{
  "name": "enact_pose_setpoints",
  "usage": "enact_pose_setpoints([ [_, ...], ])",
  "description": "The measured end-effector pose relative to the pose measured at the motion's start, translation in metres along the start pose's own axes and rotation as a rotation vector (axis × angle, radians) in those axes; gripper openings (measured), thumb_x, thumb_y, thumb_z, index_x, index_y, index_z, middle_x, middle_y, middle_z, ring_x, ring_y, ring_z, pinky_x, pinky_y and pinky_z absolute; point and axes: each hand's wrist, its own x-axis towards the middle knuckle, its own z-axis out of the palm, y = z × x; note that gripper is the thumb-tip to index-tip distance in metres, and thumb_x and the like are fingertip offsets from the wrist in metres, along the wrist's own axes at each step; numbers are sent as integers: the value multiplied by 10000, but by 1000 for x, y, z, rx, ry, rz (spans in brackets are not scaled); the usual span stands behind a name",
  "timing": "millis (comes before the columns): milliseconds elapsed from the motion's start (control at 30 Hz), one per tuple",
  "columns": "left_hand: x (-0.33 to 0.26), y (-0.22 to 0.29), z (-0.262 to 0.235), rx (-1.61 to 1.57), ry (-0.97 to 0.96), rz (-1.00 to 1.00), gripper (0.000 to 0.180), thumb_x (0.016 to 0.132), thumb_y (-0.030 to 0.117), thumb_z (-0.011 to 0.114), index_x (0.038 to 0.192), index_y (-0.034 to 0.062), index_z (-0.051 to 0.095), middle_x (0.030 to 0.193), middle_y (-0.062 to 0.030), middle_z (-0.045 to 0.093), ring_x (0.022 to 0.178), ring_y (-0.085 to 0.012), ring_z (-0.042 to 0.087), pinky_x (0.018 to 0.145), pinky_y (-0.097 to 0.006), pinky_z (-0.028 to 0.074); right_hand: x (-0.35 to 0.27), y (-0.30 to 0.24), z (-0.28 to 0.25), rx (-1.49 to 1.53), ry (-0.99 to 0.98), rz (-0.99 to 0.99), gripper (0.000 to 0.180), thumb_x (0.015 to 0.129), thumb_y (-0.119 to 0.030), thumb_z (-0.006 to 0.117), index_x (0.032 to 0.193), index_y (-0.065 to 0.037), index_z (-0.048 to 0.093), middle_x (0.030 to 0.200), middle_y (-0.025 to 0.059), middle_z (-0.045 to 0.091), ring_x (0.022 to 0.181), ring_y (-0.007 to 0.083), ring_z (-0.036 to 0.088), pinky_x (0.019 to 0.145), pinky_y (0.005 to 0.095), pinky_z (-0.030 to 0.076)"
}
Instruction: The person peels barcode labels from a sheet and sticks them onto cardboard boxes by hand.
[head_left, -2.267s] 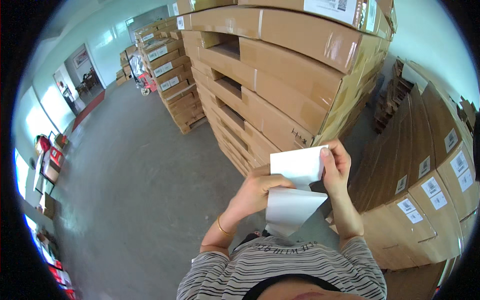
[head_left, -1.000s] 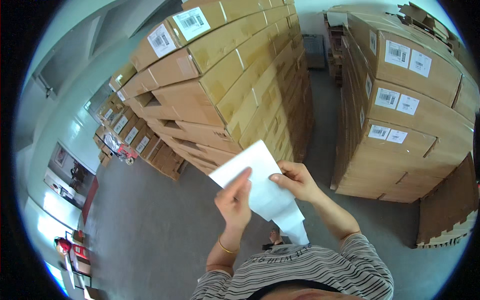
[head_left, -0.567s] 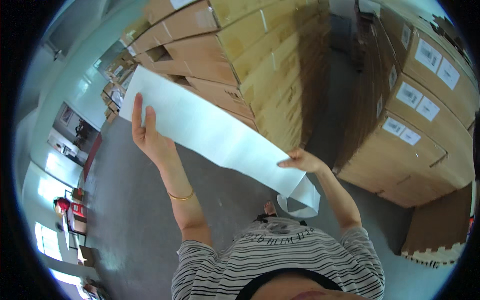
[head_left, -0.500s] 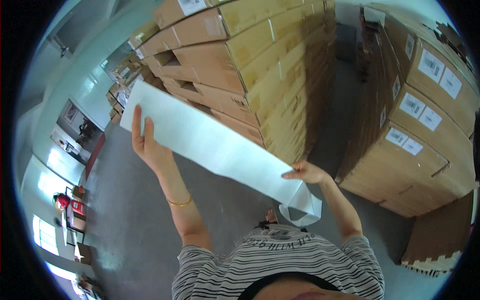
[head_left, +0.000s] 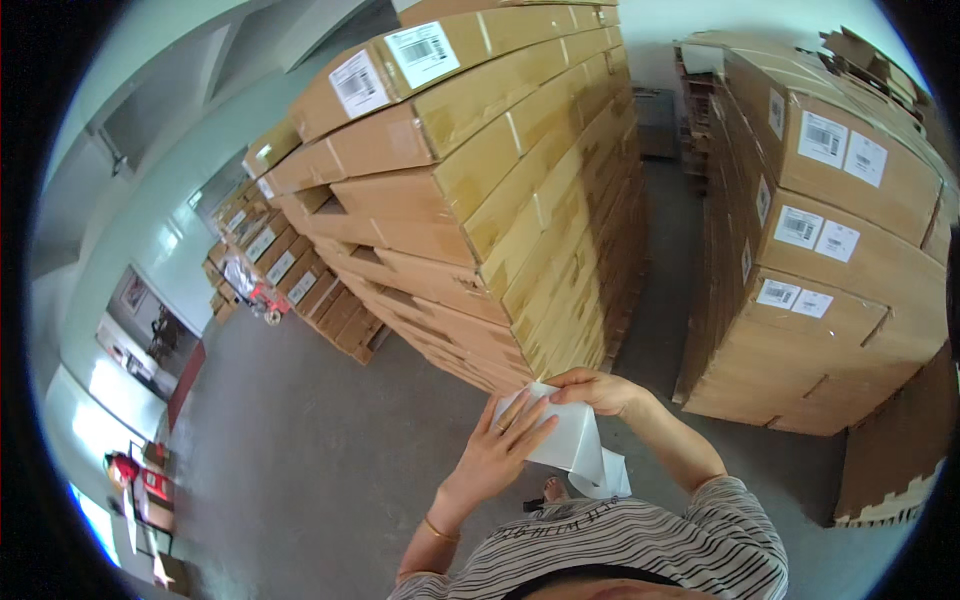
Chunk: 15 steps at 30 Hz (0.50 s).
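Observation:
A white strip, which looks like paper label backing (head_left: 572, 440), is gathered in front of my body. My right hand (head_left: 600, 390) pinches its upper edge. My left hand (head_left: 500, 447) is on the strip's left part, its fingers laid over the front and a ring on one of them. The two hands are close together, almost touching. Below them, the loose end of the strip curls and hangs in front of my striped shirt. The underside of my left hand's grip is hidden.
A tall stack of cardboard boxes (head_left: 470, 215) stands just ahead. To the right is another stack of labelled cartons (head_left: 840, 270), with a brown cardboard piece (head_left: 890, 440) near it. Further off at left are more cartons (head_left: 310, 290) on a pallet.
The strip was stretched out long toward the upper left; now it is gathered short. My left hand has come down and right to meet my right hand. The view has shifted slightly.

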Motion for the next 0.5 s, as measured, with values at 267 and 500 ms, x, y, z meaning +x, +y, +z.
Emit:
enact_pose_setpoints([
  [267,15,-13,34,-415,470,-249,491,722,-119,627,1176,47,710,1274,-121,678,1179,-301,651,992,-394,547,-8,16,-13,254,-24,-101,596,957,-420,666,1314,51,584,1122,70,702,995,129,654,856,255,534],
  [500,-23,-71,6,-263,727,-715,90,799,18,714,867,-33,685,751,-95,713,680,-153,655,649,-333,539,-39,37,-48,-201,-376,-64,575,917,-277,750,1342,60,562,1212,80,687,1089,127,629,925,305,529],
])
